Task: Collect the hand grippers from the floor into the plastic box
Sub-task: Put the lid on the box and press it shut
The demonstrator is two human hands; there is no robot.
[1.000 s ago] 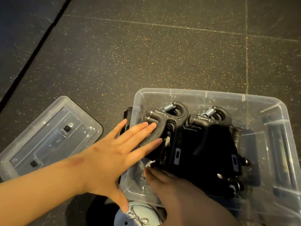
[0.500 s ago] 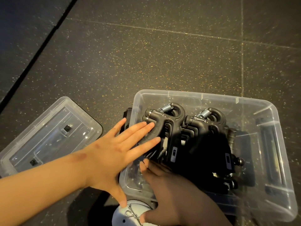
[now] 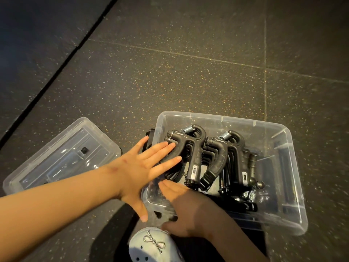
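A clear plastic box (image 3: 287,186) stands on the dark floor, lower right of centre. Inside it several black hand grippers (image 3: 194,159) with steel springs stand packed in two rows; the right row (image 3: 234,159) leans against the left one. My left hand (image 3: 143,169) reaches in over the box's left wall with straight, spread fingers pressing on the left row. My right hand (image 3: 190,210) lies in shadow at the box's near-left corner, fingers extended toward the grippers' lower ends. No hand gripper shows on the floor.
The box's clear lid (image 3: 62,157) lies on the floor to the left. A pale clog with a bow charm (image 3: 154,244) is at the bottom centre, by the box's near wall. Speckled floor tiles spread beyond.
The view has shifted slightly. My left hand still presses on the left row of grippers; my right hand has edged a little further into the box's near-left corner.
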